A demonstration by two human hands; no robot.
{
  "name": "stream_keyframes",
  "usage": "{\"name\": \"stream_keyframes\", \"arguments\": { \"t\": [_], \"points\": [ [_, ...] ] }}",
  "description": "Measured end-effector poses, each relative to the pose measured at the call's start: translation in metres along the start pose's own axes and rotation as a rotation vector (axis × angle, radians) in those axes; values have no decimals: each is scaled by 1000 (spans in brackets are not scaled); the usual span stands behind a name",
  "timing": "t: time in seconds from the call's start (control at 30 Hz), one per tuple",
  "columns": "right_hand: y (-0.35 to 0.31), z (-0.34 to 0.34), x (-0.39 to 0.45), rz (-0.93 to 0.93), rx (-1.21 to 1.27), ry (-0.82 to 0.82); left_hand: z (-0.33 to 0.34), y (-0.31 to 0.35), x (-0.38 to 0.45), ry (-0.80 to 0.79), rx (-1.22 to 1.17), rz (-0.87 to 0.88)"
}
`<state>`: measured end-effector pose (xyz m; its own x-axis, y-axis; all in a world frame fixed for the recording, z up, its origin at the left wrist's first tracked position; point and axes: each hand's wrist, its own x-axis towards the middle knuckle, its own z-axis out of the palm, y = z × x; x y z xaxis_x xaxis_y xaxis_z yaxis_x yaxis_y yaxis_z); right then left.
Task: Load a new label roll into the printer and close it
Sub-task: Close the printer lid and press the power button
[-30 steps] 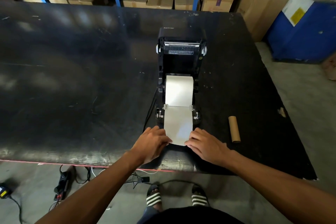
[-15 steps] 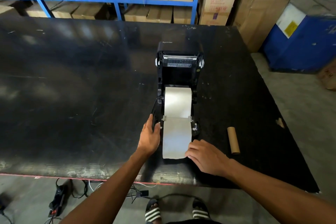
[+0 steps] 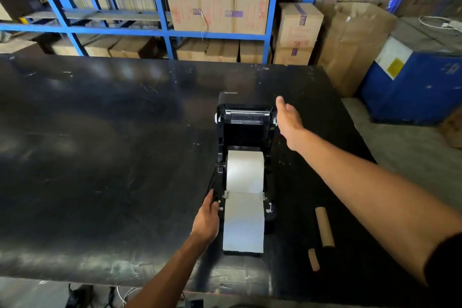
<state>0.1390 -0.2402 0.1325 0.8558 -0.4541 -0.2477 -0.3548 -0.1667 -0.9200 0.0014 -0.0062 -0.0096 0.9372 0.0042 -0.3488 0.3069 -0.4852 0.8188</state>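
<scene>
Head view: a black printer [image 3: 246, 132] is seen standing on a dark table [image 3: 100, 157], right of the middle, with its lid [image 3: 246, 110] raised toward the far edge. A white label roll [image 3: 245, 170] is seated in the open bay, and its paper strip [image 3: 243, 222] is drawn out over the front of the printer toward the near edge. The left hand [image 3: 207, 220] is laid flat against the printer's left front side, fingers together and touching the housing. The right hand [image 3: 287, 120] is held open beside the right edge of the raised lid, fingers extended; contact with the lid cannot be told. A cardboard tube [image 3: 324, 226] is seen lying on the table to the right of the printer, apart from it, toward the near edge.
</scene>
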Motion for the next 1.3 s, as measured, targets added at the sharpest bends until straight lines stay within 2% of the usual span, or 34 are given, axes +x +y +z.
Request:
{"name": "stream_keyframes", "arguments": {
  "t": [0.1,0.17,0.27,0.5,0.63,0.8,1.1,1.23,1.3],
  "points": [
    [-16,6,4,210,47,-134,0,-2,-2,-6,29,23],
    [-16,10,2,212,29,-135,1,-3,0,-4,24,16],
    [0,11,-8,105,88,-103,3,-7,2,-15,-43,-17],
    [70,0,-76,-165,189,-114,0,-6,6,-104,-567,-216],
    [115,-4,-113,-266,234,-222,-2,-3,5,-155,-642,-214],
    [144,-2,-140,-309,209,-255,1,-5,8,-190,-684,-186],
    [171,3,-162,-204,132,-231,-6,-1,6,-245,-733,-108],
    [173,6,-162,-164,169,-193,-4,-7,3,-243,-693,-60],
    [175,8,-159,-86,254,-188,-3,-11,5,-225,-694,-48]
  ]
}}
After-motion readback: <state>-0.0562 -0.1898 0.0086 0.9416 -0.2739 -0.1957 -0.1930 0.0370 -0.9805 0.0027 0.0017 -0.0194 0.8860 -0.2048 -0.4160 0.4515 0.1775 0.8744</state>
